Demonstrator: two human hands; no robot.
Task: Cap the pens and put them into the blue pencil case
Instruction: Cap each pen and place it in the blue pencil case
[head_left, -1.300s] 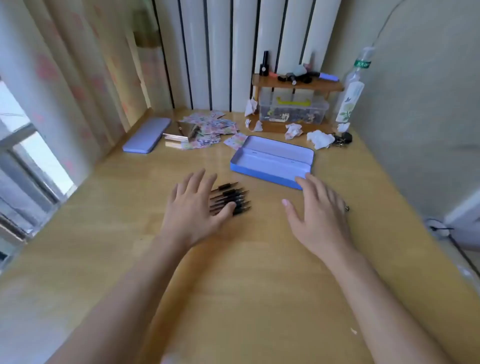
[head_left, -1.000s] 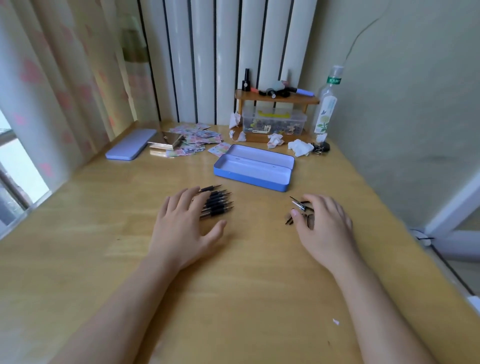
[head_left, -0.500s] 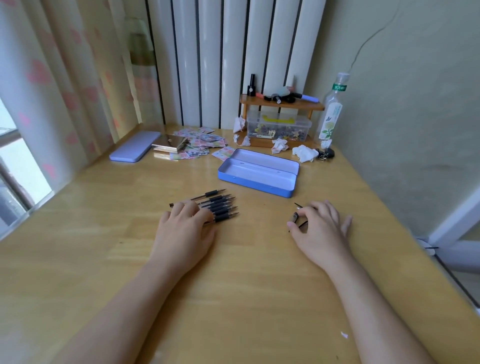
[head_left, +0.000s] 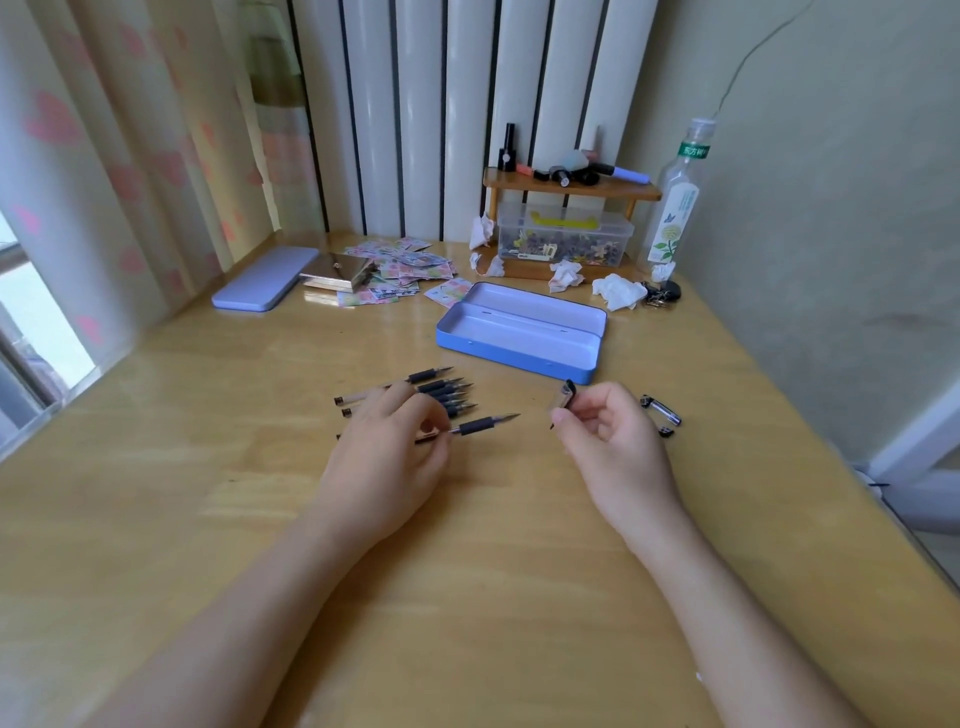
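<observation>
My left hand (head_left: 387, 457) grips an uncapped black pen (head_left: 478, 425) whose tip points right. Behind it several more uncapped pens (head_left: 441, 389) lie side by side on the wooden desk. My right hand (head_left: 613, 441) pinches a clear pen cap (head_left: 565, 399) with a black clip, held a short gap from the pen tip. Loose caps (head_left: 661, 409) lie just right of that hand. The blue pencil case (head_left: 521, 332) sits open and empty behind both hands.
A lilac lid (head_left: 265, 285) lies at the far left by a gold box (head_left: 336, 272) and scattered stickers (head_left: 410, 270). At the back stand a small wooden shelf (head_left: 571, 189), a clear storage box (head_left: 565, 236), crumpled tissues (head_left: 618, 291) and a bottle (head_left: 675, 208).
My left hand has lifted one pen out of the row and turned its tip to the right. My right hand has picked a cap up from the desk and raised it toward the pen.
</observation>
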